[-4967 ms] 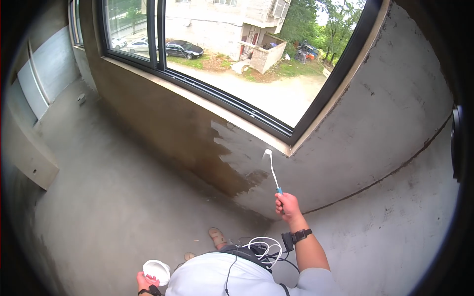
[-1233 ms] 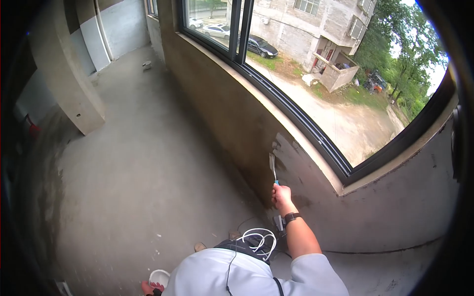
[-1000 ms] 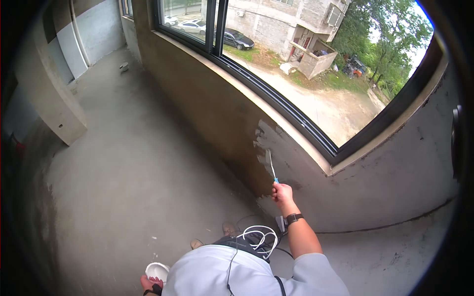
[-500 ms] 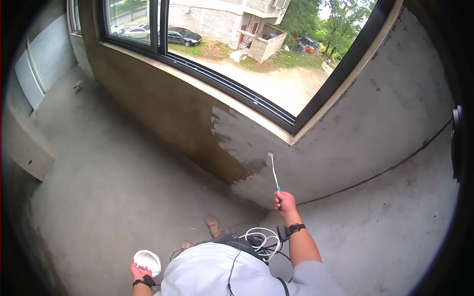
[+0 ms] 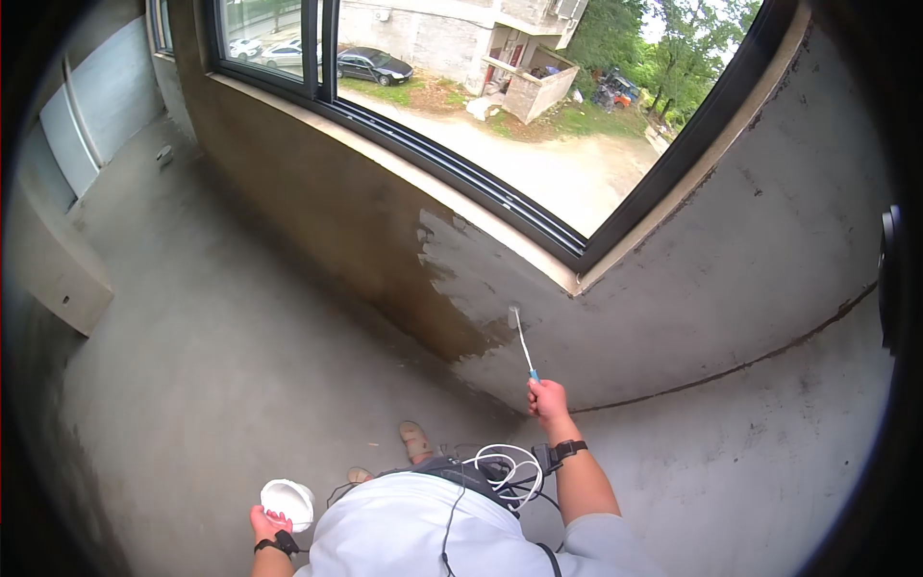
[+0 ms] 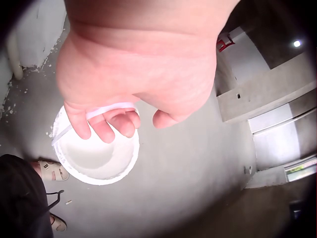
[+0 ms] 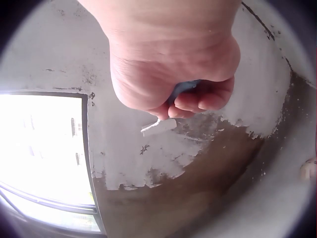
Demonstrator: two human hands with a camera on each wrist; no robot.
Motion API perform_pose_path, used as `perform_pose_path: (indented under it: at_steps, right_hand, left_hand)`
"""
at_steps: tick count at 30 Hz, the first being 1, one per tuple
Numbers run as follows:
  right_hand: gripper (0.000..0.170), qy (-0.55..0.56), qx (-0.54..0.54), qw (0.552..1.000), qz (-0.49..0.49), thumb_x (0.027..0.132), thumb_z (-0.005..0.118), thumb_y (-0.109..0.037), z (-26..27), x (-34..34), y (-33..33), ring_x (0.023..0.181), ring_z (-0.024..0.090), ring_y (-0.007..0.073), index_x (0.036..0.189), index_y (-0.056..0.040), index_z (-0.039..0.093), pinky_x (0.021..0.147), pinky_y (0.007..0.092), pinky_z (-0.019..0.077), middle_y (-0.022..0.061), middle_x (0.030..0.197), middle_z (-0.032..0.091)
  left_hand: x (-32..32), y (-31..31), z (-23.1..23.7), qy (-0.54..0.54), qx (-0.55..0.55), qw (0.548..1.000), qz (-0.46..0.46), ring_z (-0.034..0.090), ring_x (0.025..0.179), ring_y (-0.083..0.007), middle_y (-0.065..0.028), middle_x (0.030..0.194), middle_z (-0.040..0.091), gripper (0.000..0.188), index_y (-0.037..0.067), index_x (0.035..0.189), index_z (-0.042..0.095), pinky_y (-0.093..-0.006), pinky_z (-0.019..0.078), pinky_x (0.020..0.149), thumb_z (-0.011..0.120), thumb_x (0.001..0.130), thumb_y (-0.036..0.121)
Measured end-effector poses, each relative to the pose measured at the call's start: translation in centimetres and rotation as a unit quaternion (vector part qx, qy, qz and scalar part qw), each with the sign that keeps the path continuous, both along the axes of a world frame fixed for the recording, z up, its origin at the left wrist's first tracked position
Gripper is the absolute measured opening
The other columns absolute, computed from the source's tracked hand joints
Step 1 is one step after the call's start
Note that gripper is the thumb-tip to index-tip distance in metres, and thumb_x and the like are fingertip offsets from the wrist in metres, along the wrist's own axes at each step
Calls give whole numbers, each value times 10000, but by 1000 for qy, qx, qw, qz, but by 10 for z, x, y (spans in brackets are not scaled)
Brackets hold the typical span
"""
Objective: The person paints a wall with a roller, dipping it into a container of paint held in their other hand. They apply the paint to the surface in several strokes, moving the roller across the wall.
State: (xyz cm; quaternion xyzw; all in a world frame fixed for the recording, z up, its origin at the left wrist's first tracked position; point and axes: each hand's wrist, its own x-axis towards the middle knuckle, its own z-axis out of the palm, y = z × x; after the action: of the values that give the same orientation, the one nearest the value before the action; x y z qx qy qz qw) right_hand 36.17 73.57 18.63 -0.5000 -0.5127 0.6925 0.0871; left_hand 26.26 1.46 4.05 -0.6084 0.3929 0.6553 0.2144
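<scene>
My right hand (image 5: 549, 402) grips the blue handle (image 5: 534, 376) of a tool with a thin white shaft. Its small white head (image 5: 514, 316) is against the wall below the window corner, on the light grey coating (image 5: 481, 274). The right wrist view shows the fingers (image 7: 190, 105) curled round the blue handle, with the white head (image 7: 159, 127) just beyond them. At the lower left, my left hand (image 5: 270, 526) holds a white bucket (image 5: 300, 499). In the left wrist view the fingers hook over the strap and rim of the bucket (image 6: 130, 171), which has white material inside.
A black-framed window (image 5: 452, 175) is above the wall, with a pale sill below it. Uncoated brown wall (image 5: 317, 207) lies left of the grey coating. White and black cables (image 5: 510, 471) loop at the waist. Sandalled feet (image 5: 415, 440) stand on the grey floor (image 5: 240, 356).
Since a second ago, the tool head has moved from near the brown edge to right along the coating, then slightly down and left. The head view has swung round; the left hand still holds the bucket.
</scene>
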Motion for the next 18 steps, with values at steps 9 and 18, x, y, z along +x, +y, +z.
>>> perform_pose_path:
  at_steps: [9, 18]
  right_hand:
    - [246, -13, -11, 993, 116, 942, 581, -243, -33, -95, 18, 413, 372, 90, 762, -92, 509, 387, 271, 320, -15, 580, 465]
    - [223, 7, -27, 974, 225, 951, 555, -260, -36, -196, 11, 449, 408, 106, 805, -95, 523, 425, 278, 350, -16, 586, 462]
  left_hand:
    - [76, -3, 22, -12, -54, 993, 108, 440, 921, -167, 36, 883, 439, 269, 194, 843, 414, -431, 359, 881, 505, 765, 435]
    - [158, -5, 39, -48, -89, 970, 222, 447, 793, -147, 71, 717, 411, 303, 198, 783, 397, -397, 363, 807, 519, 718, 468]
